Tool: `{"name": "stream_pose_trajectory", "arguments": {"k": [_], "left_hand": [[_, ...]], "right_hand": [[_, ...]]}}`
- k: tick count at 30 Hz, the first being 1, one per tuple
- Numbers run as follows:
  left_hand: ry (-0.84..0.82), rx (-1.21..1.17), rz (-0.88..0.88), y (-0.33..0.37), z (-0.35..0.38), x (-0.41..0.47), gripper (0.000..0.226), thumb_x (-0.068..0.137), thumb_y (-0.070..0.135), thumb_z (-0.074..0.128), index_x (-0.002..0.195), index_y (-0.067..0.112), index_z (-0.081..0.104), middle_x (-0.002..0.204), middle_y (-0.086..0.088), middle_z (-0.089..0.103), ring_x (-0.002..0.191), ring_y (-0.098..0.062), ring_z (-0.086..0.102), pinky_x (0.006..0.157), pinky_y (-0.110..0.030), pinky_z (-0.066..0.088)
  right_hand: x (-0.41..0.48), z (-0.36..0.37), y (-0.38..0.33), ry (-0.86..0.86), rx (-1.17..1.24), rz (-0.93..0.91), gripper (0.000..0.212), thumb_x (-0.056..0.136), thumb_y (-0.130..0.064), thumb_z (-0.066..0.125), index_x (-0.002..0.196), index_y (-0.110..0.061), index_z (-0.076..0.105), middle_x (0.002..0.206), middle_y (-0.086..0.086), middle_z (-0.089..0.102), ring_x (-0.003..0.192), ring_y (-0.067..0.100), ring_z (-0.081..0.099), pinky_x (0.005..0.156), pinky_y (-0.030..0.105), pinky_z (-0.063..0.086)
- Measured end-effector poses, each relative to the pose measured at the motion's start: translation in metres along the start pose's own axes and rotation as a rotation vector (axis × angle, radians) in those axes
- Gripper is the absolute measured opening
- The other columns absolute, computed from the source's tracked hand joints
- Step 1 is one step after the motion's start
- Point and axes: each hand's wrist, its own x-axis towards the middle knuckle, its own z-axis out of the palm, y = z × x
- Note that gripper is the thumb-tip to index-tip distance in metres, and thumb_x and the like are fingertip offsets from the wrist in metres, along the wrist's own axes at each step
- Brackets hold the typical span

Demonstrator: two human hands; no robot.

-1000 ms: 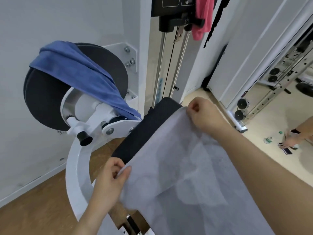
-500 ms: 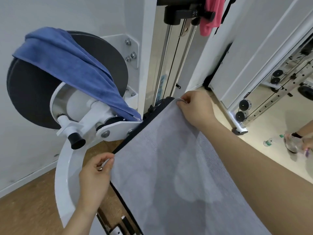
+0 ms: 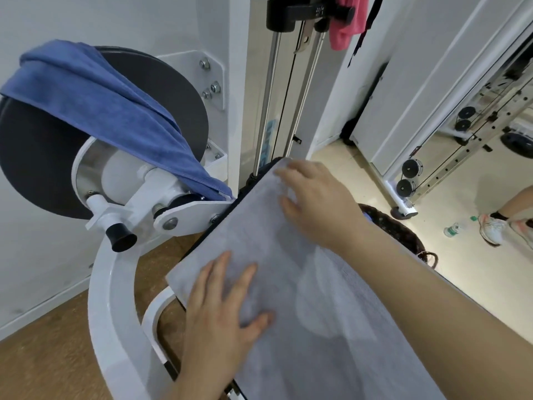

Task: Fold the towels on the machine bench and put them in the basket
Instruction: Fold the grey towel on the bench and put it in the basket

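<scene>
The grey towel (image 3: 302,287) lies spread flat on the padded counter (image 3: 248,186). The left hand (image 3: 222,307) and right hand (image 3: 314,203) press it, fingers (image 3: 215,269) straight and apart. Thin, limp and light, it would likely sag when lifted, so pinch its far corners.

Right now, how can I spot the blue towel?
Look at the big black disc on the white machine. The blue towel is draped over its top. Unlike the flat grey towel beside it and the pink cloth hanging higher, it is deep blue and bunched.
</scene>
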Motion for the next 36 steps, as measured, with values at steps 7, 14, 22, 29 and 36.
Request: {"name": "stream_pose_trajectory", "arguments": {"k": [7, 14, 22, 29, 36], "left_hand": [[-0.370, 0.140, -0.174, 0.012, -0.006, 0.008, 0.121, 0.058, 0.087, 0.055, 0.136, 0.056, -0.032, 0.151, 0.007, -0.040, 0.144, -0.025, -0.027, 0.117, -0.056, 0.008], [-0.240, 0.136, -0.068, 0.025, -0.015, -0.008, 0.098, 0.076, 0.072, 0.057, 0.151, 0.043, 0.002, 0.162, -0.002, -0.012, 0.147, -0.028, -0.007, 0.117, -0.049, 0.015], [-0.234, 0.039, 0.309, 0.106, 0.016, -0.141, 0.053, 0.083, 0.061, 0.041, 0.129, 0.037, 0.046, 0.147, 0.002, 0.034, 0.123, -0.018, 0.045, 0.088, -0.032, 0.053], [-0.320, -0.030, 0.461, 0.177, 0.059, -0.240, 0.049, 0.067, 0.054, 0.054, 0.112, 0.037, 0.049, 0.113, 0.007, 0.045, 0.093, -0.005, 0.046, 0.057, -0.017, 0.052], [-0.389, 0.107, 0.512, 0.233, 0.090, -0.301, 0.031, 0.066, 0.058, 0.050, 0.090, 0.039, 0.047, 0.091, 0.013, 0.036, 0.073, 0.000, 0.048, 0.045, -0.011, 0.037]], "right_hand": [[-0.083, 0.007, 0.006, -0.217, -0.238, 0.045, 0.063, 0.089, -0.050, 0.051, 0.146, -0.030, 0.033, 0.158, 0.012, 0.021, 0.146, 0.033, 0.018, 0.106, 0.046, 0.031], [-0.092, -0.012, 0.011, -0.272, -0.147, -0.005, 0.060, 0.096, -0.043, 0.045, 0.150, -0.032, 0.021, 0.162, 0.003, 0.006, 0.149, 0.021, 0.002, 0.116, 0.041, 0.013], [-0.265, -0.085, 0.027, -0.179, -0.066, -0.031, 0.047, 0.085, -0.032, 0.066, 0.130, -0.030, 0.055, 0.144, 0.001, 0.048, 0.136, 0.024, 0.042, 0.087, 0.044, 0.044], [-0.401, -0.128, 0.071, -0.253, -0.231, -0.014, 0.065, 0.057, -0.040, 0.088, 0.116, -0.035, 0.059, 0.118, -0.002, 0.058, 0.104, 0.023, 0.059, 0.068, 0.037, 0.049], [-0.466, -0.139, 0.106, -0.364, -0.234, 0.042, 0.055, 0.067, -0.016, 0.073, 0.110, -0.036, 0.044, 0.119, -0.005, 0.041, 0.104, 0.020, 0.050, 0.066, 0.032, 0.044]]}}
